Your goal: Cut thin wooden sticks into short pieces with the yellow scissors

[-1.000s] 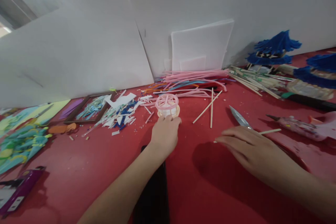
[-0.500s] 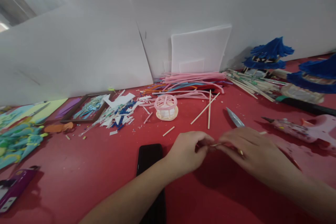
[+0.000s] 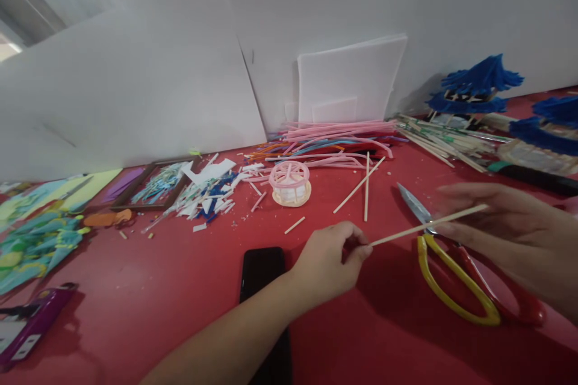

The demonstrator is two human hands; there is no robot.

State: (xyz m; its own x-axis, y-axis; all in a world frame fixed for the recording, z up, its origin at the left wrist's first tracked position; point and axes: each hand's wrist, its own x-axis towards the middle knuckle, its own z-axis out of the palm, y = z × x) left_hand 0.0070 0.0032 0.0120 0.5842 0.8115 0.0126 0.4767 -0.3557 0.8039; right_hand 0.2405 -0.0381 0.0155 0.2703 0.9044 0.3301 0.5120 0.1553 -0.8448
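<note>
Between the thumb and forefinger of my left hand (image 3: 336, 255) is one end of a thin wooden stick (image 3: 406, 231), pointing up to the right. My right hand (image 3: 510, 228) lies open beside the stick's far end, its fingers apart and slightly blurred; the stick passes in front of it. Under that hand are scissors (image 3: 458, 289) with one yellow and one red handle, their blades pointing away. A small round frame (image 3: 290, 183) with a pink spoked top and pale base stands beyond my left hand. Two crossed sticks (image 3: 360, 184) and a short stick piece (image 3: 295, 225) lie near it.
A black phone (image 3: 263, 271) lies under my left forearm. Pink strips (image 3: 338, 129) and a bundle of sticks (image 3: 445, 141) lie along the white board (image 3: 171, 72). Paper scraps (image 3: 210, 189) are at left; a blue-roofed model (image 3: 478, 87) stands back right.
My right hand has moved off the stick to the right and opened, uncovering the stick's length and the scissors' handles. My left hand keeps its pinch. The view has shifted slightly.
</note>
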